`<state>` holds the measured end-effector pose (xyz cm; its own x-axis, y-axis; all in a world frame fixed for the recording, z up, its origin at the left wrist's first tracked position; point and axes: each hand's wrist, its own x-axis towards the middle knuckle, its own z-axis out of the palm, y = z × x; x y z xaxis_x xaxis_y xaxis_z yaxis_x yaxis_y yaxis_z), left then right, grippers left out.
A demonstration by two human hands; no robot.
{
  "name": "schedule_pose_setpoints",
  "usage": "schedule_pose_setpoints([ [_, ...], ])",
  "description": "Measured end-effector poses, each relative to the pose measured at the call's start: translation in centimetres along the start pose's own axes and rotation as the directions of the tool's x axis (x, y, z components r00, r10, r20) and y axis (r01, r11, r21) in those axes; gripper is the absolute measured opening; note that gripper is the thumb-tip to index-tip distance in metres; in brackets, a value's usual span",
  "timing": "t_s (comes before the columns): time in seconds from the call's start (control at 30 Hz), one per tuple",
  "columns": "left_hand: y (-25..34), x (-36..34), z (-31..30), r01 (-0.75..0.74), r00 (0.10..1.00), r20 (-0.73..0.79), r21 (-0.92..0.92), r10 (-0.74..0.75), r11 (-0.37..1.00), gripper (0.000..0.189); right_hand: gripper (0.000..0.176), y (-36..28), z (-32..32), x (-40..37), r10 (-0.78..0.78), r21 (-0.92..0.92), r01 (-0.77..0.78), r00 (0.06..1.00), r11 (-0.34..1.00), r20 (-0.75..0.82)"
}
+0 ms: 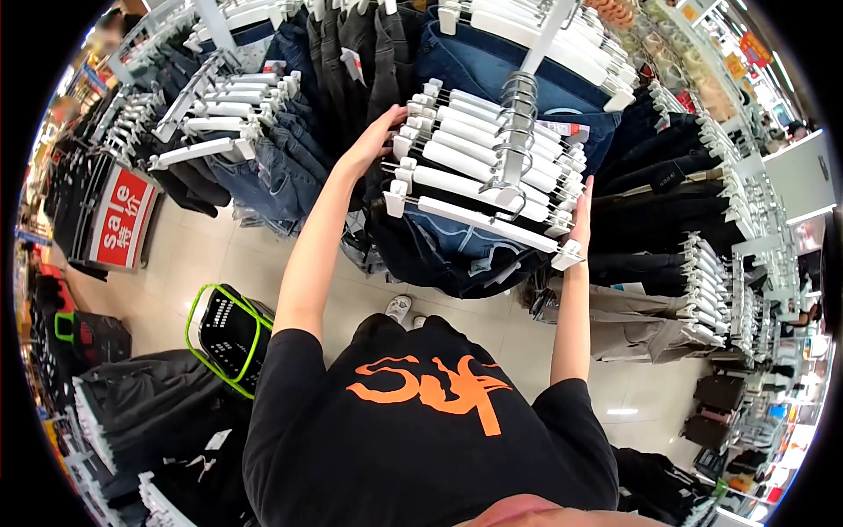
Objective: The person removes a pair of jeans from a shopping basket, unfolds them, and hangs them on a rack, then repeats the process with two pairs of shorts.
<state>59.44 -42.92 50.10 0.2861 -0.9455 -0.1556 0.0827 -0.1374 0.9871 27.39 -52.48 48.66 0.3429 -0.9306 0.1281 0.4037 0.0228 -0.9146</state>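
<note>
White clip hangers (479, 145) hang in a row on a metal rail arm (515, 132) in front of me, with dark jeans (448, 255) below them. My left hand (373, 142) lies along the left ends of the hangers, its fingers stretched out towards the back of the row. On the opposite side, my right hand (581, 220) rests against the right ends, fingers extended upward. Part of each hand's fingers is hidden by the clips and the trousers. Neither hand is wrapped round a single hanger.
More hanging jeans (281, 158) are on the left, and dark trousers (659, 211) on the right. A black basket with green handles (233, 338) stands on the floor at left. Beyond it is a red sale sign (123, 218). Dark garments (167, 413) hang at lower left.
</note>
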Motion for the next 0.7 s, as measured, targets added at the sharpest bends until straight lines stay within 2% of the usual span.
schedule_pose_setpoints([
  [0.03, 0.7, 0.2, -0.1, 0.039, 0.999, -0.010, 0.063, -0.039, 0.997, 0.060, 0.045, 0.3, -0.4, 0.3, -0.034, -0.059, 0.033, 0.999, 0.998, -0.016],
  [0.07, 0.9, -0.2, 0.3, 0.000, 0.998, -0.063, 0.140, 0.009, 0.990, 0.055, 0.041, 0.2, -0.5, 0.3, -0.042, -0.053, 0.040, 0.999, 0.998, -0.034],
  [0.13, 1.2, 0.1, 0.6, -0.002, 0.997, -0.075, 0.145, 0.013, 0.989, 0.051, 0.040, 1.4, -2.4, 1.6, 0.101, 0.011, -0.101, 0.994, 0.995, -0.052],
  [0.17, 0.5, 0.9, 0.4, 0.000, 0.997, -0.075, 0.147, 0.011, 0.989, 0.051, 0.034, 2.5, -3.5, 2.4, 0.092, 0.007, -0.092, 0.990, 0.996, -0.110],
  [0.2, -0.8, 2.0, 0.1, -0.051, 0.985, -0.154, 0.157, 0.076, 0.986, 0.049, 0.034, 2.3, -3.2, 2.2, 0.091, 0.006, -0.091, 0.990, 0.996, -0.110],
  [0.23, -1.1, 2.4, 0.3, -0.102, 0.963, -0.231, 0.170, 0.140, 0.980, 0.047, 0.029, 1.8, -2.5, 1.9, 0.013, -0.028, -0.018, 0.988, 0.999, -0.153],
  [0.27, -1.5, 2.7, 0.6, -0.104, 0.963, -0.229, 0.166, 0.141, 0.981, 0.047, 0.023, 1.6, -2.1, 1.6, -0.065, -0.064, 0.053, 0.978, 0.997, -0.196],
  [0.33, -1.6, 2.3, 1.8, -0.163, 0.914, -0.361, 0.099, 0.189, 0.982, 0.034, 0.013, 2.2, -2.9, 1.7, -0.102, -0.076, 0.087, 0.970, 0.993, -0.219],
  [0.37, -1.2, 2.1, 1.7, -0.151, 0.928, -0.305, 0.215, 0.213, 0.965, 0.030, 0.011, 2.2, -3.3, 2.0, -0.104, -0.100, 0.087, 0.977, 0.991, -0.186],
  [0.4, -0.1, 1.4, 1.9, -0.061, 0.974, -0.211, 0.094, 0.080, 0.994, 0.034, 0.010, 1.8, -3.2, 1.9, -0.105, -0.124, 0.086, 0.983, 0.989, -0.153],
  [0.47, -0.5, 1.1, 2.0, -0.123, 0.978, -0.153, 0.122, 0.142, 0.985, 0.037, 0.010, 0.9, -2.8, 1.6, -0.034, -0.154, 0.004, 0.981, 0.988, -0.193],
  [0.5, -0.3, 0.6, 1.9, -0.079, 0.989, -0.124, 0.062, 0.086, 0.995, 0.040, 0.010, 1.0, -2.9, 1.9, -0.028, -0.144, -0.002, 0.979, 0.990, -0.204],
  [0.53, 0.7, -0.3, 2.3, -0.001, 0.994, -0.106, -0.084, -0.008, 0.996, 0.037, 0.011, 1.1, -3.0, 2.1, -0.021, -0.134, -0.008, 0.977, 0.991, -0.214],
  [0.63, 0.5, 0.1, 1.8, 0.017, 0.994, -0.108, -0.106, -0.029, 0.994, 0.032, 0.011, 1.1, -3.1, 2.3, -0.031, -0.126, 0.005, 0.978, 0.992, -0.204],
  [0.7, 0.5, 0.2, 1.8, -0.077, 0.979, -0.172, 0.204, 0.113, 0.976, 0.024, 0.011, 1.3, -3.2, 2.4, -0.051, -0.115, 0.029, 0.978, 0.993, -0.201],
])
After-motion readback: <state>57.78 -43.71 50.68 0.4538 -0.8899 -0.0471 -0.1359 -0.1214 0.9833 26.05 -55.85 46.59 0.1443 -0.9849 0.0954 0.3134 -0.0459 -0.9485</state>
